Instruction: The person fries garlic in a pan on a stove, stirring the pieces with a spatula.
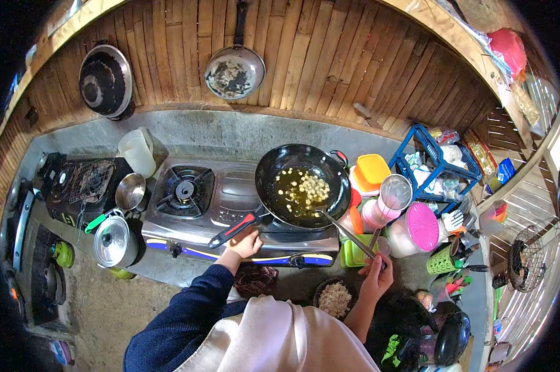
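A black wok (273,162) sits on the right burner, with small pale round pieces (314,186) in yellowish oil inside it. My left hand (247,243) is curled closed at the underside of the wok's red-and-black handle (233,230), its fingers partly hidden. In my right hand (376,278), closed around its upper end, is a long metal spatula (352,237). The spatula slants down over the wok's near right rim, its tip at the edge of the oil. A bowl of rice-like pale food (334,299) is below, left of my right hand.
The left burner (184,191) of the steel stove is bare. A lidded pot (114,240) and a small saucepan (131,192) stand left. Right of the wok crowd a pink-lidded container (421,228), a clear cup (395,191) and a blue rack (438,162). Pans (235,73) hang behind.
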Motion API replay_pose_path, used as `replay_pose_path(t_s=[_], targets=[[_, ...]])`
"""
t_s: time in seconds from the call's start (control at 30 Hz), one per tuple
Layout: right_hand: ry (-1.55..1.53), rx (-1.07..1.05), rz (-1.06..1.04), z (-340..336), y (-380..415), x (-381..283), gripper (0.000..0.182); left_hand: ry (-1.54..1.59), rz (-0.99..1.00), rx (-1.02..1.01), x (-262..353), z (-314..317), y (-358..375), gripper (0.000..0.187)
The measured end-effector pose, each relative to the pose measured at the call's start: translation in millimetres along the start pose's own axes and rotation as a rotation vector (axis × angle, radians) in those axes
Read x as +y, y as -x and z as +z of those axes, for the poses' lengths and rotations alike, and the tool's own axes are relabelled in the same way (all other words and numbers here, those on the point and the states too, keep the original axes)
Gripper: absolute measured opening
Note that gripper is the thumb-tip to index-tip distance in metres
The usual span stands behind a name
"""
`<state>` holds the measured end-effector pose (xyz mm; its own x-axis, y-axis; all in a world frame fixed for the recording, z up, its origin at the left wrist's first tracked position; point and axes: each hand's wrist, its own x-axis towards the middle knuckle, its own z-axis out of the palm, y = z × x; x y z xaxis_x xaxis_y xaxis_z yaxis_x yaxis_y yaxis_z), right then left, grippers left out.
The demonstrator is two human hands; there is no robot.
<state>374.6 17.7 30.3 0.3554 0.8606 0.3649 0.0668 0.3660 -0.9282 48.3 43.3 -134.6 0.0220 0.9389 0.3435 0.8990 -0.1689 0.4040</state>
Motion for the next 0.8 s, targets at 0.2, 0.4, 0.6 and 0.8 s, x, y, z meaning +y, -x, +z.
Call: replay_pose_path(t_s=[0.2, 0.4, 0.6, 0.8], targets=[[0.005, -0.063, 0.061, 10.3, 1.1, 17.8, 0.020, -0.023, -0.003, -0.080, -0.6, -2.4, -1.1, 0.027], [-0.084, -0.222, 0.166, 26.5, 2.4, 34.6, 0.025, 0.005, 0.001, -0.048, 1.7, -4.9, -0.9, 0.026], [0.014, -0.369, 0.155, 51.0, -2.2, 52.6, 0.031, -0.013, 0.012, -0.042, 1.3, -4.2, -1.2, 0.026], [-0.005, -0.439, 0.236, 58.1, 2.0, 68.1, 0.033, -0.012, 0.035, 0.063, 2.9, -2.7, -0.7, 0.026]])
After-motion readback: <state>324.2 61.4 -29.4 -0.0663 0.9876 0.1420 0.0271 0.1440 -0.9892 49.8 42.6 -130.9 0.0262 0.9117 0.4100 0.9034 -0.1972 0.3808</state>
